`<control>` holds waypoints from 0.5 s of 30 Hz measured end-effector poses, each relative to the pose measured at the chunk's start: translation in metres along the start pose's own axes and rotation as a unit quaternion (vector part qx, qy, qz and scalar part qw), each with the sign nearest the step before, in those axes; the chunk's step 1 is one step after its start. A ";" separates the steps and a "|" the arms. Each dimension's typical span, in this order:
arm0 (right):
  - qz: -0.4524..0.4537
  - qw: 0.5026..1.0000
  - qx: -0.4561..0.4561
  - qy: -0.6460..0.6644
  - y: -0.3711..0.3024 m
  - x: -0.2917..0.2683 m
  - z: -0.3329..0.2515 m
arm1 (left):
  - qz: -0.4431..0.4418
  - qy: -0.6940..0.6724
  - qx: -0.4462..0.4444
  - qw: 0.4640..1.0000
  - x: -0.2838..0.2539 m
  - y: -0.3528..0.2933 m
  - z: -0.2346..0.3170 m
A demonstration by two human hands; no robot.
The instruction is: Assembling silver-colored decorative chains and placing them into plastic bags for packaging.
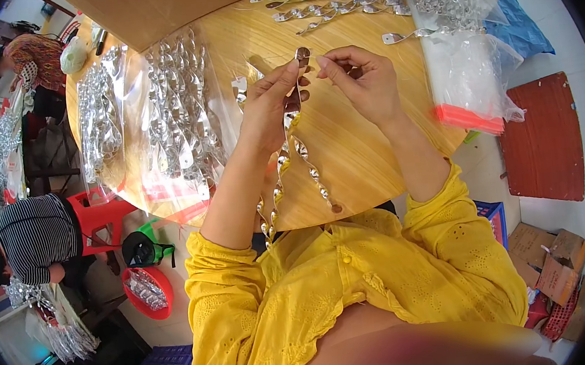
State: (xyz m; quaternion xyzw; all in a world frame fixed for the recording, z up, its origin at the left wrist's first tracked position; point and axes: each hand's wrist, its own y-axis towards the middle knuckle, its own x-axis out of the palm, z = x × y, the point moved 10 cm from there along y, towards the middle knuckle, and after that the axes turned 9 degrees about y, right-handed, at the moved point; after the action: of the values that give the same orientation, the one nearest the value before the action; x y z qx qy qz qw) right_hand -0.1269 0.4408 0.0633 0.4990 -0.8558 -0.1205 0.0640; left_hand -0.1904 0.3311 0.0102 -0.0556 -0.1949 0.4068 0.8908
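Note:
My left hand [269,107] is closed on several twisted silver metal strips [278,191], shiny as mirrors, which hang down from it toward the table's near edge. Their flat ends stick up above my thumb. Just right of those ends, my right hand [360,77] is raised with thumb and forefinger pinched together. What sits in that pinch, if anything, is too small to make out. Beneath both hands is a round wooden table [367,154]. A few more strip ends [240,89] show beside my left wrist.
Clear plastic bags of twisted strips [177,116] lie on the left. Loose strips [338,2] pile up at the back, by a cardboard box [170,4]. Plastic bags [465,74] with a red edge lie right. Two other people work at the left, near a red stool [98,215].

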 end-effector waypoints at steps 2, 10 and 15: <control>0.006 1.000 -0.002 0.006 0.000 -0.001 0.001 | -0.004 -0.005 0.000 1.000 0.001 0.000 0.000; 0.021 0.998 -0.034 -0.043 0.000 -0.004 -0.004 | -0.009 0.002 -0.013 1.000 0.002 0.001 -0.003; 0.008 0.997 -0.029 -0.067 -0.001 0.001 -0.005 | -0.003 0.003 -0.003 1.000 0.001 0.001 -0.003</control>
State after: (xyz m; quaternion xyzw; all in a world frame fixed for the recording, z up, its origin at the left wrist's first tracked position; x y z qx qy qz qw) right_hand -0.1250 0.4388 0.0677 0.4812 -0.8580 -0.1782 0.0224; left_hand -0.1891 0.3326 0.0075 -0.0589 -0.1940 0.4031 0.8924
